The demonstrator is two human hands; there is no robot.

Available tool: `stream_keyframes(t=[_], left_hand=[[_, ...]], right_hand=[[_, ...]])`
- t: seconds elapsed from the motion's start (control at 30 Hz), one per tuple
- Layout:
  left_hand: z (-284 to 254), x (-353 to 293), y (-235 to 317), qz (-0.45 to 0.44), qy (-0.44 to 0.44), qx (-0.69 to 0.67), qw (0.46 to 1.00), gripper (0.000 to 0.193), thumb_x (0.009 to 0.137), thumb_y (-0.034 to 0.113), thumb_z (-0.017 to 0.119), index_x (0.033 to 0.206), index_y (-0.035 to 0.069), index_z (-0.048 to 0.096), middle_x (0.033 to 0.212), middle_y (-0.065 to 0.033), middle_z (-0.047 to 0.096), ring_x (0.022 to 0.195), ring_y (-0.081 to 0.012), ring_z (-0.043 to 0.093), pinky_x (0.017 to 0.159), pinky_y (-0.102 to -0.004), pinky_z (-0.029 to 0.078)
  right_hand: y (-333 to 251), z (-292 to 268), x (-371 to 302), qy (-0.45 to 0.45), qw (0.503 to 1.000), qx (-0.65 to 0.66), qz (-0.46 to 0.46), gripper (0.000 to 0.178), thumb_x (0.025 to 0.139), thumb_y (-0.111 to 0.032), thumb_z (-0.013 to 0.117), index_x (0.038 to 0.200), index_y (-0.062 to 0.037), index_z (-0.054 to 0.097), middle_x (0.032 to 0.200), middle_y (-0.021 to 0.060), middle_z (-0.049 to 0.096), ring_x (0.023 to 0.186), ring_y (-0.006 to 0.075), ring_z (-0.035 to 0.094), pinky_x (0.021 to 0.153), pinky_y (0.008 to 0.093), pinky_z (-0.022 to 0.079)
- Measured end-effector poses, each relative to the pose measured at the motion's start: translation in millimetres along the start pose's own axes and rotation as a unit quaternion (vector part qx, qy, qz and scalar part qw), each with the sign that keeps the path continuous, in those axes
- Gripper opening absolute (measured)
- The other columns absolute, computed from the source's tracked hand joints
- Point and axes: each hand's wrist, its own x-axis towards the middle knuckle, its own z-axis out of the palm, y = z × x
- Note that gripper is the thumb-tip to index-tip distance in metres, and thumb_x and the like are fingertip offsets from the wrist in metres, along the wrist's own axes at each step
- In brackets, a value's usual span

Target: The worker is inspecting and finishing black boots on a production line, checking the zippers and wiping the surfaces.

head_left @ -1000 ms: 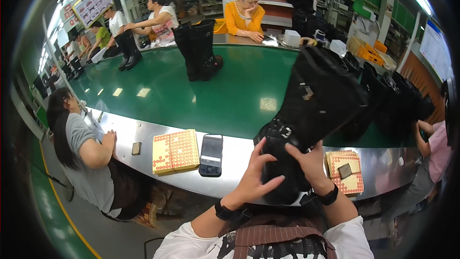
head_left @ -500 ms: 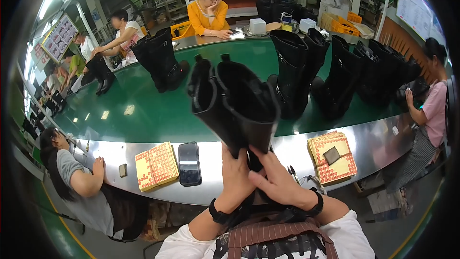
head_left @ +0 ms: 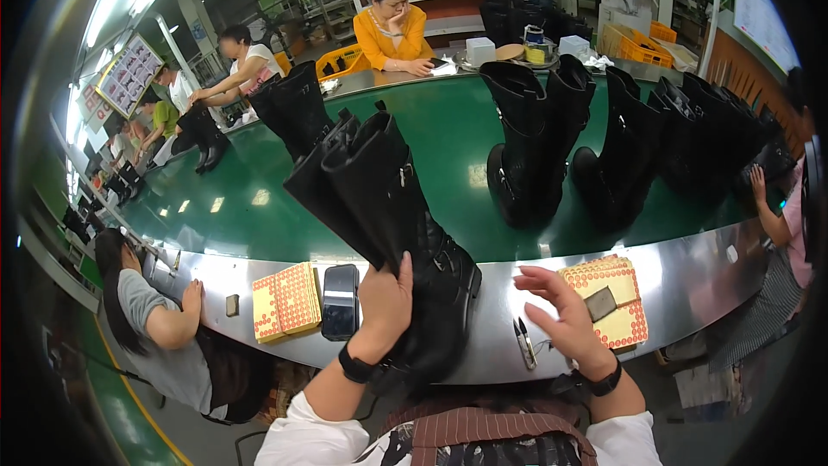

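Note:
A pair of tall black boots point(head_left: 375, 181) with buckled straps leans over the bench edge in front of me, shafts tilted up and to the left. Around the lower shaft, my left hand point(head_left: 386, 298) is closed on the pair. The soles and heel face right, and the toes point down toward me. My right hand point(head_left: 561, 315) is off the boots, fingers spread, holding nothing. It hovers beside a pair of thread snips point(head_left: 524, 347) and a stack of yellow cards with red circles point(head_left: 628, 321), topped by a small dark block point(head_left: 600, 303).
Left of the boots lie a black phone point(head_left: 340, 304), another card stack point(head_left: 287, 300) and a small block point(head_left: 232, 305) on the metal ledge point(head_left: 496, 362). More black boots point(head_left: 530, 147) stand on the green belt point(head_left: 440, 95). Co-workers point(head_left: 164, 319) sit on both sides and across.
The boots have turned from shaft openings facing me to lying sideways, shafts leaning left. My right hand has let go and moved right, opening. The view has shifted slightly.

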Motion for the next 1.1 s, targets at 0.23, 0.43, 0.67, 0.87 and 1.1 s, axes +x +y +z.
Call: stream_keyframes(t=[0.23, 0.43, 0.67, 0.87, 1.1], left_hand=[[62.0, 152.2, -49.6, 0.083, 0.082, 0.019, 0.993, 0.032, 0.096, 0.023, 0.05, 0.09, -0.006, 0.062, 0.087, -0.028, 0.062, 0.075, -0.0456, 0.06, 0.066, -0.05, 0.049], [167.6, 321.4, -79.8, -0.008, 0.095, 0.111, 0.989, 0.038, 0.092, 0.035, 0.054, 0.09, -0.001, 0.066, 0.106, -0.0212, 0.059, 0.095, -0.0371, 0.059, 0.078, -0.0477, 0.05], [297.7, 294.1, -147.0, -0.109, -0.153, 0.312, 0.931, 0.091, 0.08, 0.066, 0.053, 0.151, 0.019, 0.02, 0.157, -0.0196, 0.008, 0.139, -0.0516, 0.008, 0.101, -0.0758, 0.009], [300.7, 292.0, -164.3, -0.135, -0.126, 0.225, 0.957, 0.094, 0.079, 0.07, 0.053, 0.15, 0.017, 0.023, 0.156, -0.0205, 0.009, 0.14, -0.0508, 0.008, 0.102, -0.0739, 0.014], [276.1, 272.3, -158.6, -0.149, -0.231, 0.217, 0.937, 0.101, 0.068, 0.06, 0.073, 0.142, 0.004, 0.031, 0.156, -0.0188, 0.003, 0.141, -0.0487, 0.003, 0.096, -0.075, 0.028]], right_hand=[[29.1, -71.5, 7.2, 0.199, 0.966, 0.157, 0.05, 0.025, 0.089, -0.001, 0.055, 0.114, 0.0002, 0.055, 0.096, 0.0064, 0.06, 0.091, 0.0125, 0.058, 0.086, 0.0256, 0.046], [64.9, -94.8, 16.6, 0.294, 0.939, 0.169, 0.062, 0.02, 0.085, -0.002, 0.055, 0.105, -0.0006, 0.054, 0.087, 0.005, 0.058, 0.083, 0.011, 0.057, 0.079, 0.0243, 0.045], [95.8, -100.8, 20.6, 0.337, 0.912, 0.214, 0.095, 0.031, 0.08, -0.012, 0.059, 0.107, 0.0012, 0.049, 0.079, 0.0069, 0.056, 0.07, 0.013, 0.052, 0.073, 0.026, 0.042], [93.8, -105.3, 17.8, 0.287, 0.936, 0.185, 0.088, 0.03, 0.082, -0.018, 0.06, 0.107, -0.0038, 0.049, 0.074, 0.0022, 0.052, 0.07, 0.0094, 0.049, 0.074, 0.0246, 0.04], [93.0, -105.9, 17.7, 0.319, 0.924, 0.183, 0.105, 0.033, 0.078, -0.021, 0.064, 0.098, 0.0019, 0.051, 0.074, 0.0065, 0.055, 0.067, 0.0123, 0.05, 0.07, 0.0251, 0.041]])
